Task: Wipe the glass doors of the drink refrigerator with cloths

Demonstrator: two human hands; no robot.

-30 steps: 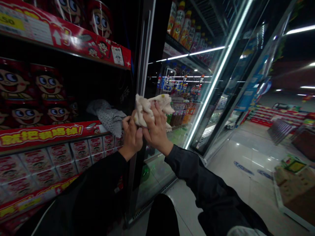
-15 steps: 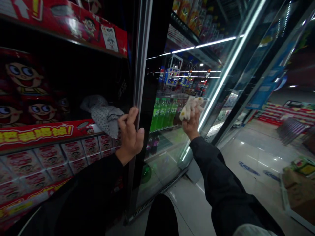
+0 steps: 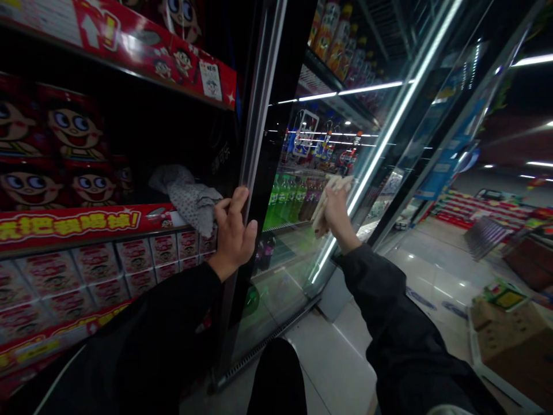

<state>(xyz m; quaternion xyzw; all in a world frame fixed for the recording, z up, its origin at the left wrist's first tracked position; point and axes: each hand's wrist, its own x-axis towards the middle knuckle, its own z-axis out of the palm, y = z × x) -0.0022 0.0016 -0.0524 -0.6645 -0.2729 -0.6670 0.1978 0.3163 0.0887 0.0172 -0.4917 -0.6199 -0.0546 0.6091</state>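
My right hand (image 3: 338,212) is closed on a cream-coloured cloth (image 3: 322,214) at the glass door (image 3: 288,262) of a drinks cooler. Part of the cloth hangs below the fingers, and part bunches above them. At the door's metal edge (image 3: 256,124) rests my left hand (image 3: 235,233), its fingers stretched upward and the thumb apart. Just left of those fingers, a grey dotted cloth (image 3: 190,199) drapes over the lip of a shelf; whether the fingertips touch it I cannot tell.
Red snack packs (image 3: 78,129) and small boxes (image 3: 93,268) fill shelves on the left. Green bottles (image 3: 283,199) stand behind the glass. At the right, a cardboard box (image 3: 512,334) sits on the tiled floor (image 3: 341,351). My knee (image 3: 279,377) is below the door.
My right hand has turned and shifted slightly lower on the glass, with the cream cloth now hanging to its left. My left hand stays at the door edge. The view has swung a little.
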